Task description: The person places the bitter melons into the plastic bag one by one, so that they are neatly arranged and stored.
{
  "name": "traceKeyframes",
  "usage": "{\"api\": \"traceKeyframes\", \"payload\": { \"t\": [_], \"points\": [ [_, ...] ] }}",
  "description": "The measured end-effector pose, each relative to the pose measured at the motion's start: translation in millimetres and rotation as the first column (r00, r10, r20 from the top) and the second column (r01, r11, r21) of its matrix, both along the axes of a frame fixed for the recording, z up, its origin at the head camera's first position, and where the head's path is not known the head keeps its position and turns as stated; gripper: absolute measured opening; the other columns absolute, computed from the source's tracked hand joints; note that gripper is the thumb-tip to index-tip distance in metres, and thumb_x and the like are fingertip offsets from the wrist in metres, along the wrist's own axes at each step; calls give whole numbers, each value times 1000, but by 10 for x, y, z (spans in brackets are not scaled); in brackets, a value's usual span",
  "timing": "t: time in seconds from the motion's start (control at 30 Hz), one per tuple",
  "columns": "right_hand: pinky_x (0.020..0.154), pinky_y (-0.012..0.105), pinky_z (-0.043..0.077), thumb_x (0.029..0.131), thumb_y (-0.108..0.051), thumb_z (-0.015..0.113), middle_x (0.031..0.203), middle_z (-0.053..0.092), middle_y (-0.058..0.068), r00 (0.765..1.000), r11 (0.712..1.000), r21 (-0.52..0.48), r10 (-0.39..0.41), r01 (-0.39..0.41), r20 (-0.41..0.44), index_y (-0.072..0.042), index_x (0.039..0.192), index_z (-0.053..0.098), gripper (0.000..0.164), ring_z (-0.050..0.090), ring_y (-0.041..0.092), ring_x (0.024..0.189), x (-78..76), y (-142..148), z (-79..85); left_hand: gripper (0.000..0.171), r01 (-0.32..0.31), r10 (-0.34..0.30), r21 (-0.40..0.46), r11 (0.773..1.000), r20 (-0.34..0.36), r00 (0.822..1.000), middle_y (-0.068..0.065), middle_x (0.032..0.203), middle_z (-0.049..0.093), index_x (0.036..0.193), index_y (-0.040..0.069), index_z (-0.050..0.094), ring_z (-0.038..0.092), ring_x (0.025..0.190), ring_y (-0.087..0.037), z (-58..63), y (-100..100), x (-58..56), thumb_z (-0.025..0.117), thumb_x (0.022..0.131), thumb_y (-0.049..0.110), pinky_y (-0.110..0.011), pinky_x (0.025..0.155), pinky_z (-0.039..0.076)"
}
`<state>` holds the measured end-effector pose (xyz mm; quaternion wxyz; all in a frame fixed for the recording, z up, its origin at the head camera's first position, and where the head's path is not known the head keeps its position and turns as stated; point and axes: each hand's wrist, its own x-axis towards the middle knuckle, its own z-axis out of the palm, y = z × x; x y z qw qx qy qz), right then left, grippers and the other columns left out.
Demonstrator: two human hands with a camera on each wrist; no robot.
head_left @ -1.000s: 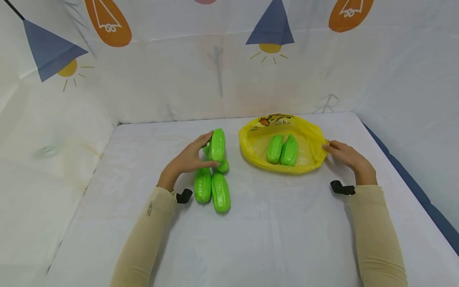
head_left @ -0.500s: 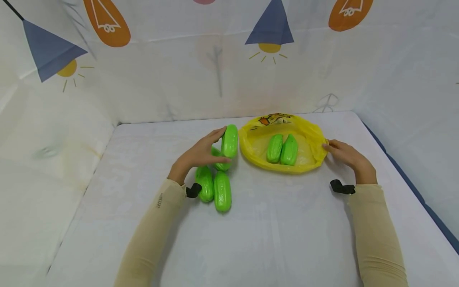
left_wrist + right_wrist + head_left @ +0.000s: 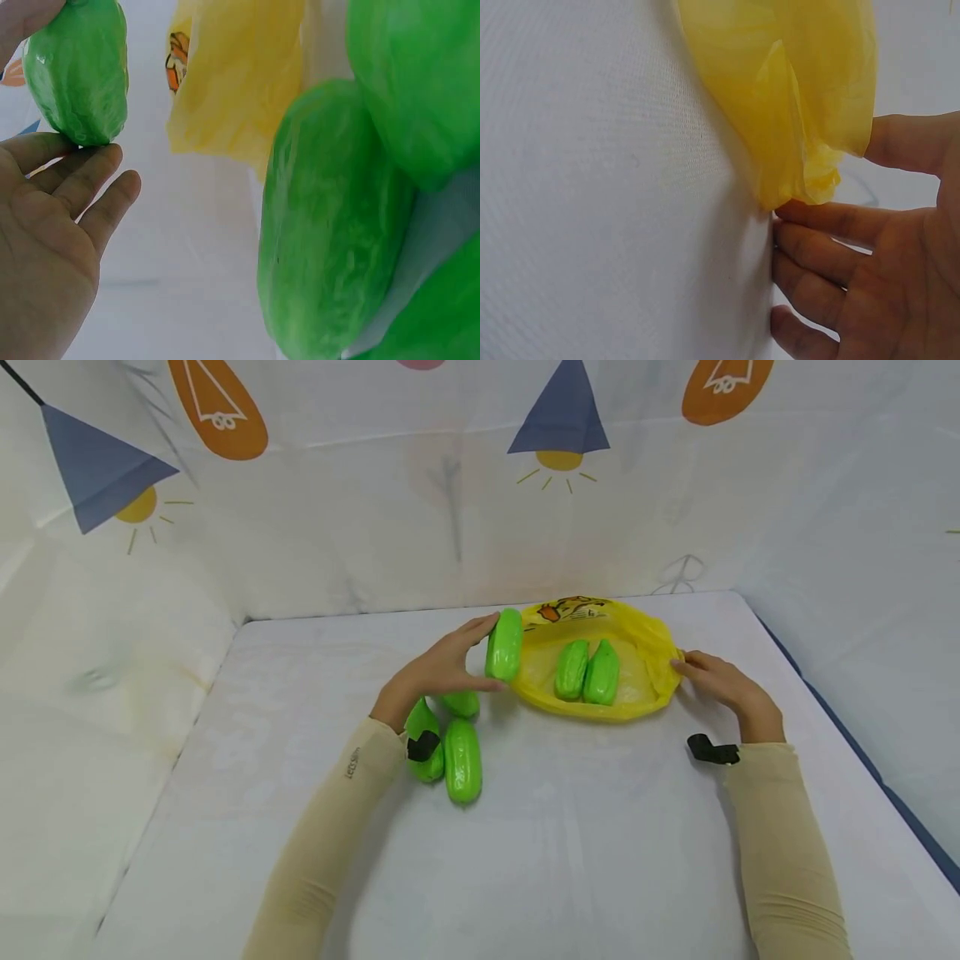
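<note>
My left hand (image 3: 444, 664) holds a shiny green gourd (image 3: 504, 645) between thumb and fingertips, at its two ends. In the head view this gourd overlaps the left rim of a yellow plastic bag (image 3: 577, 712), which lies with its mouth spread wide. Two more gourds (image 3: 572, 668) lie side by side inside the bag. At the bag's right edge, my right hand (image 3: 723, 685) pinches the gathered plastic; the right wrist view shows the bag (image 3: 780, 90) between thumb and index finger, other fingers near the table. Several gourds (image 3: 462, 762) are grouped below my left hand, partly covered by its wrist.
The white-covered table (image 3: 585, 843) meets a white cloth wall (image 3: 337, 527) printed with lamps behind. More cloth hangs at both sides. A black wrist camera (image 3: 423, 745) sits close over one gourd, and another black camera (image 3: 712, 750) is on the right wrist.
The left hand has carried its gourd to the right and slightly back, away from the group to the bag's left rim. The right hand keeps its place on the bag.
</note>
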<state>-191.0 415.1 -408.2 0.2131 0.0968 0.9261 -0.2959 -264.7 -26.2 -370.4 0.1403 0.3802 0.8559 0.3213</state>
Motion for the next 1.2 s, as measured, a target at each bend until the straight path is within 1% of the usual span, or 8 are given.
{"api": "traceKeyframes", "payload": {
  "t": [0.2,0.43,0.53,0.67,0.8,1.0,1.2],
  "points": [
    [111,72,16,97,-69,26,157,10,33,1000,1000,-6,-1,1,-7,4,154,12,93,14,54,141,-6,17,-23,108,30,-30,-21,999,-1,1000,0,165,14,159,19,11,15,152,-19,-19,170,6,77,80,51,-42,122,21],
    [111,72,15,97,-69,26,158,9,33,1000,1000,-9,-11,11,4,3,155,11,93,11,54,142,-15,7,-18,108,72,-72,-20,997,-10,997,-4,165,14,159,15,11,13,152,-21,3,387,-5,77,80,51,-41,123,20],
    [112,72,14,97,-68,26,158,8,33,1000,1000,-12,-8,8,0,4,154,11,93,10,55,142,-12,8,-23,109,87,-87,-28,996,-5,996,-2,165,13,159,16,11,11,153,-20,4,481,-11,77,80,52,-40,123,18],
    [112,72,14,98,-67,26,158,8,32,1000,1000,-11,-11,11,1,3,155,11,92,9,55,143,-12,4,-28,111,110,-109,-37,993,24,994,0,165,11,159,16,9,8,153,-18,-6,585,-7,77,79,53,-41,124,17],
    [111,73,13,97,-68,27,158,8,32,1000,1000,-7,-22,23,4,2,155,11,92,9,54,142,-18,-12,-23,111,133,-131,-44,990,52,990,-1,166,10,159,16,8,8,153,-19,-9,675,-1,76,80,52,-41,124,18],
    [112,72,14,98,-67,26,158,9,32,1000,1000,-6,-6,6,-7,3,155,13,92,10,54,143,-13,-19,-26,109,163,-162,-83,983,17,987,-2,166,10,159,15,8,8,153,-21,-19,816,-17,74,82,53,-41,124,16],
    [111,73,14,98,-67,25,158,9,32,1000,1000,2,-3,3,-3,3,155,13,91,10,54,143,-8,-6,-46,108,179,-180,-114,977,4,984,-2,166,8,159,13,8,10,153,-20,-6,970,-43,72,83,55,-39,124,16]
  ]
}}
